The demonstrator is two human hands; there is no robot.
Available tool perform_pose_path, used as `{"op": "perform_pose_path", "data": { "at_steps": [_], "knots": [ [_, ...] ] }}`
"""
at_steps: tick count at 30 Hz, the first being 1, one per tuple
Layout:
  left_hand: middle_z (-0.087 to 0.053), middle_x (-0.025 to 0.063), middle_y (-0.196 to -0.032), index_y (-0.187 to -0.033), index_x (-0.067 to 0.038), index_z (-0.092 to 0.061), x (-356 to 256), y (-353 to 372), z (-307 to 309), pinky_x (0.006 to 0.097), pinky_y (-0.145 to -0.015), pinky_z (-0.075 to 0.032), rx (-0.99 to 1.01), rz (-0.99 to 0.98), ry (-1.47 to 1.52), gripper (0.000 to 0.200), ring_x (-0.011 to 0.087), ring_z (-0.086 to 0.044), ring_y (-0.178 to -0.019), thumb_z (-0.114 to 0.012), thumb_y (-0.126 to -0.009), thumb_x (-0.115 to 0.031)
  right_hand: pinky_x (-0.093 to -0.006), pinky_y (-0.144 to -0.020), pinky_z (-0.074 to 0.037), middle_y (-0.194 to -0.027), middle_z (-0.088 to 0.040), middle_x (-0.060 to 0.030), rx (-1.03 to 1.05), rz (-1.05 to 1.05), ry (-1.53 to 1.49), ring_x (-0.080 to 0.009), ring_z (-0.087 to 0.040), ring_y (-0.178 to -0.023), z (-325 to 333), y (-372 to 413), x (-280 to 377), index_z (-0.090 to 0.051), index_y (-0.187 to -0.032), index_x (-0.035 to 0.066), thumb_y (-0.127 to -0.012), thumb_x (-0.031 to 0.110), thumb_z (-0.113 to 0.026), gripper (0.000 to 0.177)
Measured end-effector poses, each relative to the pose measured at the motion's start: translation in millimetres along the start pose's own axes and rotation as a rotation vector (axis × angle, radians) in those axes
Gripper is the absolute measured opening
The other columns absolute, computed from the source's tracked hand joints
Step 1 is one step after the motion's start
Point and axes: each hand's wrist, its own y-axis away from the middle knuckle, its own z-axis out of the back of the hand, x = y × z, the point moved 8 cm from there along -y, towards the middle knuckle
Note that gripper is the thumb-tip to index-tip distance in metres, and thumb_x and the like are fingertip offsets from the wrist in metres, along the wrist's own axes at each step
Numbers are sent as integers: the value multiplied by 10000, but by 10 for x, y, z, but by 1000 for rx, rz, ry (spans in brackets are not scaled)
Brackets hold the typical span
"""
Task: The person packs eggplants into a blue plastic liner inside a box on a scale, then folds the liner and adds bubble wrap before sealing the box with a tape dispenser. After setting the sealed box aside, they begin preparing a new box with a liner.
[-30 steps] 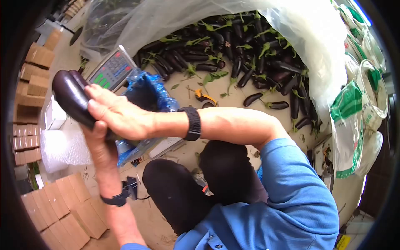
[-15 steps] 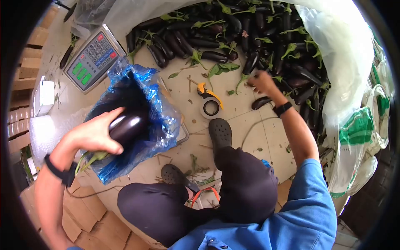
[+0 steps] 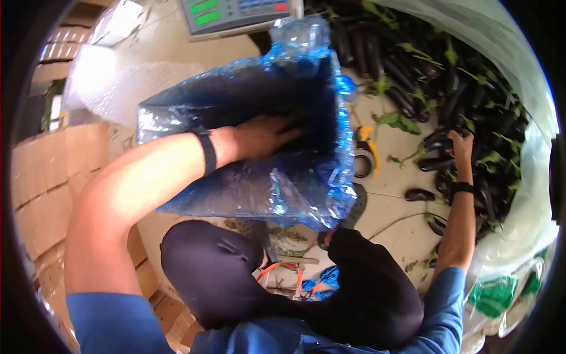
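My left hand [image 3: 265, 135] reaches down inside a box lined with a blue plastic bag [image 3: 283, 189]. Its fingers look stretched out in deep shadow, and whatever lies beneath them is too dark to make out. At the edge of a large heap of eggplants [image 3: 407, 100], my right hand [image 3: 462, 144] has its fingers closed around the stem end of a dark eggplant [image 3: 437, 141]. Another eggplant [image 3: 435, 164] lies just below that one. A short eggplant [image 3: 420, 194] rests apart on the floor.
A digital scale [image 3: 236, 15] stands beyond the box. A roll of tape [image 3: 362, 162] and a yellow-handled tool [image 3: 367, 138] lie right of the box. Clear plastic sheeting [image 3: 519, 194] borders the heap. Cardboard [image 3: 53, 183] is stacked at the left.
My left hand has gone deeper into the box, and the eggplant it held is no longer visible. My right hand has closed on an eggplant at the heap. The view has swung left.
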Motion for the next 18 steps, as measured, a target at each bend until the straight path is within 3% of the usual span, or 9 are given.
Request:
{"op": "perform_pose_path", "data": {
  "at_steps": [3,5,6,8,11,13,15,17,18],
  "knots": [
    [-169,233,-1660,-1611,-63,-178,104,-72,-94,424,-1196,-339,488,187,376,860,384,-374,-1454,-610,-868,-69,-356,-769,-578,-1185,-593,-146,25,318,-450,-218,-640,-949,566,1154,901,-473,-1426,58,-731,118,-661,722],
    [-202,245,-1648,-1586,18,-200,184,-122,-136,394,-1153,-396,397,33,167,865,356,-419,-1428,-626,-840,-86,-402,-879,-606,-1199,-591,-175,199,423,-672,-271,-647,-1056,811,1785,1322,-519,-1388,3,-690,-1,-606,704],
    [-397,265,-1549,-1556,2,-307,193,-110,26,410,-1116,-429,238,-9,177,792,351,-501,-1359,-630,-843,-120,-412,-877,-606,-1215,-601,-190,196,463,-683,-283,-660,-1064,908,2070,1537,-512,-1375,-32,-667,-38,-609,714],
    [-630,266,-1302,-1415,-13,-540,150,-37,359,432,-1029,-484,353,103,256,585,371,-624,-1194,-650,-862,-168,-399,-889,-602,-1224,-626,-188,286,520,-784,-269,-672,-1058,1016,2393,1726,-500,-1388,-37,-693,-77,-658,714],
    [-724,202,-1084,-1209,-13,-685,-124,227,1239,410,-930,-518,409,170,395,380,314,-687,-1005,-699,-876,-193,-375,-895,-597,-1187,-664,-158,339,651,-763,-239,-684,-1049,1109,2832,2076,-484,-1411,-38,-723,-78,-730,731],
    [-732,123,-868,-1011,9,-738,-218,454,1876,367,-796,-530,34,265,593,222,211,-675,-813,-710,-894,-177,-344,-904,-579,-1181,-673,-121,301,701,-747,-190,-676,-1027,1201,3141,2335,-493,-1407,-53,-770,-12,-792,704],
    [-699,50,-962,-1121,4,-682,-416,658,2374,322,-818,-536,-377,110,884,287,120,-625,-874,-718,-912,-188,-310,-884,-568,-1179,-673,-105,147,829,-602,-162,-664,-1016,1280,3404,2617,-502,-1394,-64,-788,55,-836,701],
    [-570,188,-1407,-1553,-87,-350,-701,777,2659,401,-1076,-452,-484,-89,929,826,278,-583,-1244,-787,-867,-231,-272,-854,-560,-1155,-675,-103,134,846,-626,-136,-656,-1002,1189,3664,2901,-511,-1370,-74,-805,133,-870,701],
    [-518,231,-1468,-1602,-116,-242,-848,781,2735,432,-1127,-403,-490,-165,954,945,318,-499,-1362,-802,-852,-244,-274,-853,-563,-1144,-676,-103,189,876,-648,-134,-658,-991,1090,3823,3091,-513,-1368,-68,-806,165,-876,709]
  ]
}}
